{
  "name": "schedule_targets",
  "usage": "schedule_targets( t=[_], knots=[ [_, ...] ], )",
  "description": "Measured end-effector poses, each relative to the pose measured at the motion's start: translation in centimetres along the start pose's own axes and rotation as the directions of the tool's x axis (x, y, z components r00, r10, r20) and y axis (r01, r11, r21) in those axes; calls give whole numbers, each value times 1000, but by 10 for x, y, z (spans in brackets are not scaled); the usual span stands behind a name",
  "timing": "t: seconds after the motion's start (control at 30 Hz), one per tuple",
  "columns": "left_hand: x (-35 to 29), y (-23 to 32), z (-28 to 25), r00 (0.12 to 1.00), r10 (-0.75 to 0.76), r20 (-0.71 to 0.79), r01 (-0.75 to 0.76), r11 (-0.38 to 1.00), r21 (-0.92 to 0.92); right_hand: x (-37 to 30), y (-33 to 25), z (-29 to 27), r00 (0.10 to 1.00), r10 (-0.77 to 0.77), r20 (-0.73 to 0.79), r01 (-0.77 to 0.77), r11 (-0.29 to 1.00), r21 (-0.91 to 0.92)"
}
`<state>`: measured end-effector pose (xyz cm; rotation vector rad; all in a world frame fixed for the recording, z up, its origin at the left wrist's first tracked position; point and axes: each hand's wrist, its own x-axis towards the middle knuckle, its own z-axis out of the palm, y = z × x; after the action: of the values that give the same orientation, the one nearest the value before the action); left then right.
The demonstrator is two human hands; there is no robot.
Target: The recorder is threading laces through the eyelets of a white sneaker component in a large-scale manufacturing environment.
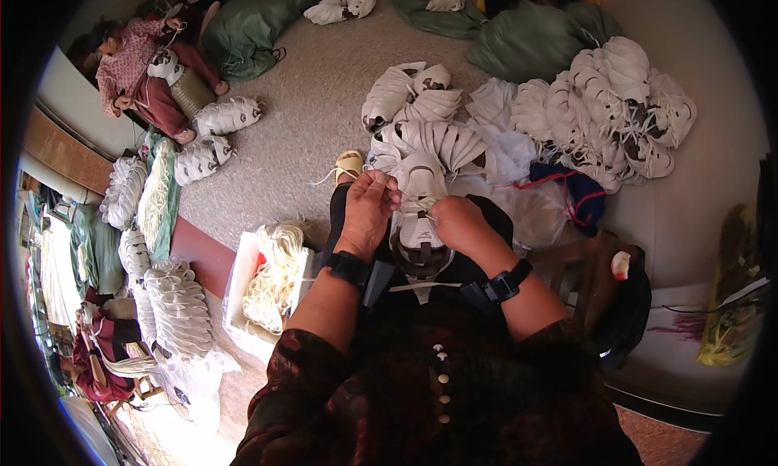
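A white shoe [420,233] with a brown-lined opening stands between my knees, its opening toward me. My left hand [369,211] is closed in a pinch at the shoe's left side, with a thin white shoelace [326,179] between thumb and fingers; a loose end trails off to the left. My right hand [459,223] is curled against the shoe's right side, fingers closed. What its fingertips hold, if anything, is hidden behind the hand.
Nested white shoes [442,146] lie just beyond, with a larger pile [616,101] at right. A white box [235,300] of laces [275,280] stands at my left. Green sacks [519,44] lie at the back. Another person [134,69] sits far left, handling a shoe.
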<state>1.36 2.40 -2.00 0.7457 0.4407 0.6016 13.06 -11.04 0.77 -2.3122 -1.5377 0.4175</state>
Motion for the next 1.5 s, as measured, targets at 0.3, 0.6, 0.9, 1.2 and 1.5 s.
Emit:
schedule_targets(
  t=[0.3,0.6,0.9,1.2,1.5],
  knots=[
    [-7,-2,-4,1000,-2,29,2,1000,1,10,-10,-7,992,72,102,-62,994,-90],
    [-10,-2,-9,999,-16,36,14,999,34,18,-12,-9,963,116,241,-73,981,-177],
    [-12,-3,-10,999,-16,39,13,998,62,22,-16,-10,958,110,266,-49,973,-226],
    [-15,-3,-13,999,-21,42,17,994,107,36,10,-5,902,80,424,-13,987,-158],
    [-16,-2,-17,999,-31,25,29,995,96,36,-6,-20,871,163,464,-141,987,-80]
  ],
)
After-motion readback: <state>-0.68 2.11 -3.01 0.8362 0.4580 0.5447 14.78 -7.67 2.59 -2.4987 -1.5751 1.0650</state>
